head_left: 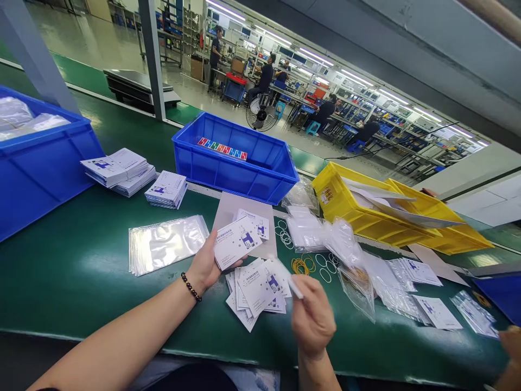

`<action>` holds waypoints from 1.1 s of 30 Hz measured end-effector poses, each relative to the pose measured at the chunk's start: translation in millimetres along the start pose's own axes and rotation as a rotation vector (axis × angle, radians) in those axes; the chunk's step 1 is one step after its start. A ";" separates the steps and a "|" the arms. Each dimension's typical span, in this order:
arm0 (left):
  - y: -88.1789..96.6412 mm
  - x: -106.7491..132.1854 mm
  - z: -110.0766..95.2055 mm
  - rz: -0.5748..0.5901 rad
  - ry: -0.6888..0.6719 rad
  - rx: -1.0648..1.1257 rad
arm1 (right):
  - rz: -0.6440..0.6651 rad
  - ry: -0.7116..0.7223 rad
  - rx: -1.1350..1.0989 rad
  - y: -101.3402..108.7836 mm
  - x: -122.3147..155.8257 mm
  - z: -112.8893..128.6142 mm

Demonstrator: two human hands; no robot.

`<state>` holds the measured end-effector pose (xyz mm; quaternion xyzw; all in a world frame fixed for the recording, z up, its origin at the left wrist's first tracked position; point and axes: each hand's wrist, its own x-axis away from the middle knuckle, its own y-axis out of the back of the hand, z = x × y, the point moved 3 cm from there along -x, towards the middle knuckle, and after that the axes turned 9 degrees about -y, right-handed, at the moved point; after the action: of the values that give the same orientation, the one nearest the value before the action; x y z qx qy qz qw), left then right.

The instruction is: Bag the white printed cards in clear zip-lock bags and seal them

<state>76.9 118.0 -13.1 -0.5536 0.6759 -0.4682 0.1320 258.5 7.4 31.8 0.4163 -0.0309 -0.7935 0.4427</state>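
Landmark was the middle blue bin (236, 168) at the back of the green bench (81, 282).

- Far left of the bin: a bigger blue bin (40, 157) with clear wrapped stuff inside.
- Left of the bin: two piles of printed cards, a bigger one (120, 171) and a smaller one (166, 189) just beside it.
- Front-left of the bin: a flat stack of empty bags (166, 241).
- In front of the bin, nearer the person: the left hand (205, 266), with a beaded bracelet (190, 286) on the wrist. Its fingers were closed on one printed card (236, 243), held tilted above a grey sheet (232, 209) that touched the bin's front wall.
- Below that card: a loose heap of cards (256, 288), fanned out on the bench.
- Front and slightly right of the bin: the right hand (311, 317). Its fingers pinched a clear bag (292, 283) just over the heap's right edge. It was blurred, so I could not tell if anything was inside.
- Front-right of the bin: rubber bands (301, 265), yellow and pale, scattered near a mess of bagged cards (358, 277).
- Right of the bin: two yellow bins (358, 209) side by side, with flat sheets lying across them.
- Far right of the bin, at the frame edge: another person's hand (510, 339), only partly in view.
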 end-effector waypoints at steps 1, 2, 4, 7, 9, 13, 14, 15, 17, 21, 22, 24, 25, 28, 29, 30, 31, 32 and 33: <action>-0.4 -0.4 -0.2 -0.005 -0.001 -0.005 | 0.146 0.116 0.078 -3.2 2.1 4.6; -1.2 -0.5 0.2 -0.007 -0.002 -0.009 | 0.298 0.196 0.148 -8.1 5.2 7.2; -3.0 -0.2 1.8 -0.015 -0.007 -0.010 | 0.541 0.257 0.231 -18.4 12.4 7.1; -4.4 0.9 5.5 -0.055 -0.005 0.008 | 0.614 0.148 0.222 -27.0 17.5 -2.2; -3.9 2.1 9.4 -0.075 0.034 0.007 | 0.472 -0.062 0.170 -28.0 15.1 -12.4; -3.0 5.1 16.7 -0.013 0.085 -0.043 | 0.222 -0.539 -0.101 -34.2 9.1 -27.3; -3.1 5.8 17.4 0.010 0.082 -0.056 | 0.215 -0.606 -0.171 -37.2 7.6 -27.8; -3.3 6.2 17.4 0.027 0.076 -0.065 | 0.211 -0.653 -0.221 -39.3 6.0 -27.7; -3.7 6.2 14.5 0.031 0.047 -0.053 | 0.184 -0.698 -0.253 -37.9 2.6 -28.6; -4.0 3.4 0.9 -0.048 -0.035 0.001 | 0.211 -0.677 -0.075 -18.8 0.2 -41.3; -4.0 2.5 -2.1 -0.068 -0.047 0.006 | 0.252 -0.644 0.018 -13.7 0.8 -45.2; -3.9 1.2 -5.0 -0.092 -0.053 0.012 | 0.312 -0.537 0.198 -5.9 2.3 -49.5; -3.9 0.9 -4.7 -0.098 -0.052 0.017 | 0.313 -0.477 0.261 -3.8 2.9 -48.9; -3.7 2.0 2.4 -0.097 -0.009 0.010 | 0.253 -0.392 0.260 -8.4 2.7 -37.4; -3.6 3.0 5.8 -0.095 0.009 0.001 | 0.251 -0.414 0.192 -13.9 2.3 -32.0; -3.6 4.2 8.9 -0.087 0.022 -0.005 | 0.268 -0.455 0.097 -21.1 1.8 -26.7; -3.8 5.5 11.5 -0.072 0.030 -0.010 | 0.308 -0.505 -0.020 -29.2 1.6 -21.7; -4.4 6.7 13.5 -0.045 0.036 -0.011 | 0.355 -0.558 -0.135 -37.1 1.7 -17.4; -5.2 7.6 14.7 -0.010 0.038 -0.010 | 0.389 -0.604 -0.231 -43.2 2.0 -14.1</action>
<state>87.7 104.5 -14.2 -0.5488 0.6776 -0.4761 0.1141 238.5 36.7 3.3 0.0972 -0.1486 -0.7799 0.6002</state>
